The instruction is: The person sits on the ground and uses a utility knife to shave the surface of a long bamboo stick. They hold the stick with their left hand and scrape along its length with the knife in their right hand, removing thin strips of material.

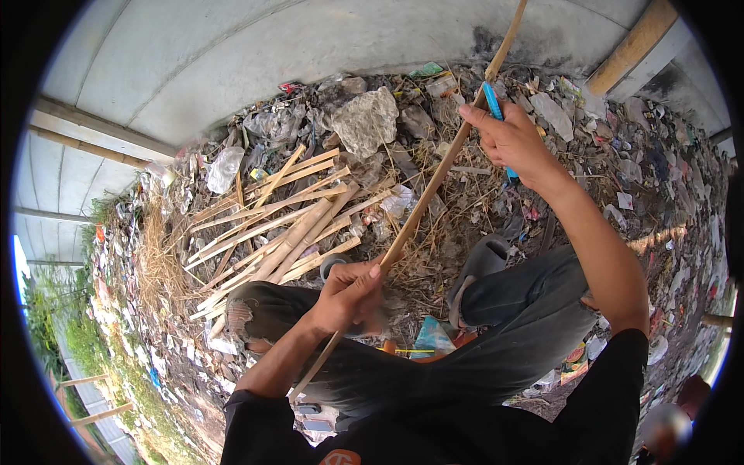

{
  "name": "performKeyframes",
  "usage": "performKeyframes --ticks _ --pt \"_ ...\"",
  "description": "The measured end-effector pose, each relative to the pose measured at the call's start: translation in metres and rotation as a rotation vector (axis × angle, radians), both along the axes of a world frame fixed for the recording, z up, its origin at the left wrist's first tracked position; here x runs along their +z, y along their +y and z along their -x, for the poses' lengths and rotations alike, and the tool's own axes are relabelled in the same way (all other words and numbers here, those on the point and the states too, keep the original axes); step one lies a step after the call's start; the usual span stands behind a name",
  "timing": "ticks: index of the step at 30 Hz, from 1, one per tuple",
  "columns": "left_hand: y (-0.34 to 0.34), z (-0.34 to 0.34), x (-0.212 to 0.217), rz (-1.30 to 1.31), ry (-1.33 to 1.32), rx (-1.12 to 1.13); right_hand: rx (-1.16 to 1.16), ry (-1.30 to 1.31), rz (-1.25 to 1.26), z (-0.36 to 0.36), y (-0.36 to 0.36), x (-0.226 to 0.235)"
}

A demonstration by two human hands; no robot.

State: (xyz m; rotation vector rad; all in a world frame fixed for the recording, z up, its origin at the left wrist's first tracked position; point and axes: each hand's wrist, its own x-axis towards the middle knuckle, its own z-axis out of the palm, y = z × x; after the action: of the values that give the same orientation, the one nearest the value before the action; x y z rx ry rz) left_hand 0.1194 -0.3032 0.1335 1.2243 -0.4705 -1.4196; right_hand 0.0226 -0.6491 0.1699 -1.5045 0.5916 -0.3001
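Note:
A long bamboo strip [434, 182] slants across the view, from the wall at the top down to my lap. My left hand [350, 297] is closed round its lower part, thumb along the top, above my bent knee. Farther up the strip, my right hand [515, 139] grips a slim blue-handled cutter [490, 101], whose upper end meets the strip. The blade itself is too small to make out. To the left of the strip, a pile of split bamboo pieces [291, 225] lies on the ground.
Litter and dry straw [159, 260] cover the ground. A large pale stone [366, 122] lies before the grey panel wall [256, 66]. My legs are bent in dark trousers [519, 310], with a grey sandal [484, 260] ahead. Part of another person [666, 434] shows at lower right.

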Motion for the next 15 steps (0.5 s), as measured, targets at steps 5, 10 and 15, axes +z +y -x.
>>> performKeyframes --ticks 5,10,15 --pt "-0.011 0.001 0.004 0.042 -0.036 -0.064 0.066 -0.015 -0.011 0.000 0.020 0.000" --pt "-0.020 0.005 0.006 0.052 0.002 -0.047 0.173 0.004 0.008 0.002 0.055 0.001" --pt "-0.019 0.004 0.007 0.061 0.076 -0.034 0.214 0.010 0.076 0.003 0.069 0.000"
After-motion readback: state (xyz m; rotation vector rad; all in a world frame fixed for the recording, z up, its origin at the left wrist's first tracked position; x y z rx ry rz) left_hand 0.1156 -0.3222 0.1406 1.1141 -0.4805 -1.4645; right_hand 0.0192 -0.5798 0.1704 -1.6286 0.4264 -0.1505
